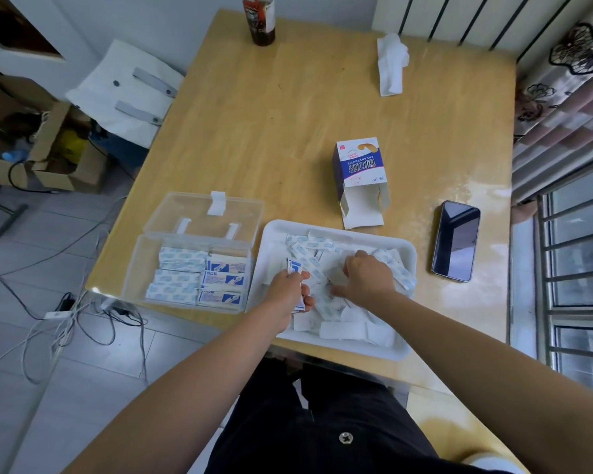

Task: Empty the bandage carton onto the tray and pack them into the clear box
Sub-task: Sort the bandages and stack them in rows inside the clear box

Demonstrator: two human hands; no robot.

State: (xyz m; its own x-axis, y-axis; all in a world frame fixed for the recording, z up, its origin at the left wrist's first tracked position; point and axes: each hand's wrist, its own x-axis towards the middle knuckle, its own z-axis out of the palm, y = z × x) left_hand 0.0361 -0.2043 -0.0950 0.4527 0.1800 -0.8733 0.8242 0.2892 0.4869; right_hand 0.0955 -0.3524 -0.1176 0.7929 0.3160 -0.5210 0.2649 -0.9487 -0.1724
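Wood-grain table (288,131), pale yellow, fills most of the view.

White tray (406,343) sits at the near edge, centre-right. It holds a loose heap of wrapped bandages (343,328), white and blue-printed, lying at all angles.

Clear box (134,268) stands just left of the tray, their sides nearly touching. Its hinged lid (202,217) is thrown back flat on the far side. Packed bandages (182,268) lie inside in neat rows: blue-patterned wrappers on the left, printed white ones on the right.

Bandage carton (358,162) lies on the table just beyond the tray's far rim, open end toward the tray, flaps spread. No bandages show in its mouth.

Dark phone (456,241) lies screen-up to the right of the tray, apart from it.

Crumpled white tissue (391,63) lies at the far right of the table. Dark bottle (262,18) stands at the far edge, cut off by the frame.

Left hand (288,289) is over the tray's left end, fingers curled round a small stack (295,266) of wrapped bandages, held edge-up.

Right hand (367,278) is knuckles-up over the middle of the heap, fingers reaching down into the bandages. Cannot tell whether it grips any.
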